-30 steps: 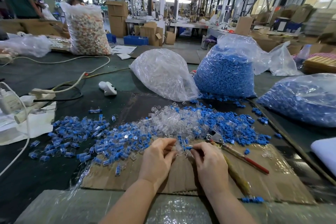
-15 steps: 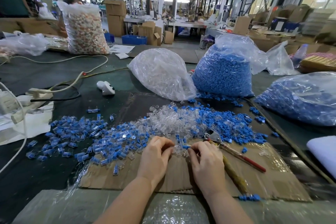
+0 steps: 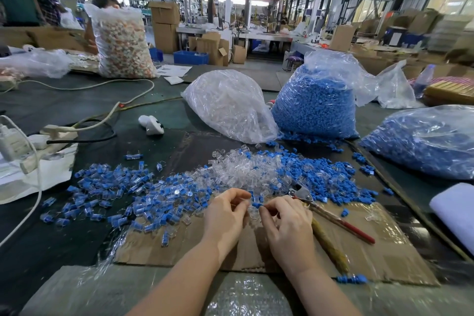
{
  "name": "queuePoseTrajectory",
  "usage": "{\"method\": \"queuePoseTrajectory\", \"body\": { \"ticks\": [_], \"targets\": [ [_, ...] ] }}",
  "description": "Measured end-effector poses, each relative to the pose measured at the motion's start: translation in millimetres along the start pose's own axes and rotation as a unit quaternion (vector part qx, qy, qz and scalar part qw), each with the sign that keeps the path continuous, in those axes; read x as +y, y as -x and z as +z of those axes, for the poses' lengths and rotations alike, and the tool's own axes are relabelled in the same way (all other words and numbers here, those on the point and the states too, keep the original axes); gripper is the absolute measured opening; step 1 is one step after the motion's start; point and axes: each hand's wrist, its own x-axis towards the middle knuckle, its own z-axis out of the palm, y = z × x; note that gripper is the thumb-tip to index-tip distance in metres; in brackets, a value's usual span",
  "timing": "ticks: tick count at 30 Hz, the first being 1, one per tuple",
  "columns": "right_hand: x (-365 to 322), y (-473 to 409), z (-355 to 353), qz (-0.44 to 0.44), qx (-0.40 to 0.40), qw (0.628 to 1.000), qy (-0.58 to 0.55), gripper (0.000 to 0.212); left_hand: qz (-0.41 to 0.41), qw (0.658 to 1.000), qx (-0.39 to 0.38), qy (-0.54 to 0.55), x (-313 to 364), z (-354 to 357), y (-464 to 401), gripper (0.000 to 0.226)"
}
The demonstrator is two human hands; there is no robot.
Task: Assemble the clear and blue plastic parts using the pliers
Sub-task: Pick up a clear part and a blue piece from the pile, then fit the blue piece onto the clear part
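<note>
My left hand [image 3: 225,215] and my right hand [image 3: 287,226] meet over the cardboard sheet [image 3: 379,251]. My right fingers pinch a small blue plastic part [image 3: 256,205]. My left fingers pinch a clear plastic part [image 3: 246,206] right beside it, and the two parts touch. The pliers [image 3: 331,215], with a metal head and red-tipped handles, lie on the cardboard just right of my right hand, not held. Loose clear parts [image 3: 246,169] and blue parts [image 3: 323,174] are heaped just beyond my hands. Joined clear-and-blue pieces [image 3: 110,187] spread out to the left.
A bag of clear parts [image 3: 228,105] and a bag of blue parts [image 3: 318,102] stand behind the heaps. Another blue-filled bag [image 3: 425,141] lies at the right. Cables and a power strip [image 3: 51,133] sit at the left. A white device [image 3: 151,124] rests mid-table.
My hands have drawn closer together, and the blue part now shows between my fingertips next to the clear one. The pliers have stayed where they lay.
</note>
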Motion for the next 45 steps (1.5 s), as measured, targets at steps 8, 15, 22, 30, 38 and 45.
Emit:
{"method": "queuePoseTrajectory", "body": {
  "ticks": [8, 15, 22, 30, 38, 45],
  "targets": [
    [-5.0, -2.2, -1.6, 0.020, -0.028, 0.998, 0.050, 0.018, -0.022, 0.999, -0.016, 0.037, 3.5, 5.9, 7.8, 0.021],
    [-5.2, -3.8, -5.1, 0.012, -0.060, 0.997, 0.047, 0.012, -0.042, 0.995, -0.027, 0.090, 3.7, 3.2, 10.2, 0.016],
    [0.0, -1.4, -11.2, -0.014, -0.090, 0.996, 0.024, 0.022, -0.051, 0.990, -0.042, 0.121, 0.5, 3.5, 12.1, 0.015],
    [-1.4, -3.5, -11.9, -0.028, -0.088, 0.995, 0.034, 0.016, -0.057, 0.989, -0.051, 0.127, -0.5, 1.8, 12.5, 0.011],
    [-0.1, -4.4, -13.9, -0.046, -0.097, 0.994, 0.038, 0.021, -0.058, 0.988, -0.057, 0.132, 1.0, 1.2, 12.5, 0.012],
    [-1.7, -5.0, -13.4, -0.050, -0.097, 0.994, 0.025, 0.019, -0.072, 0.985, -0.059, 0.145, -0.1, 0.8, 11.7, 0.015]
  ]
}}
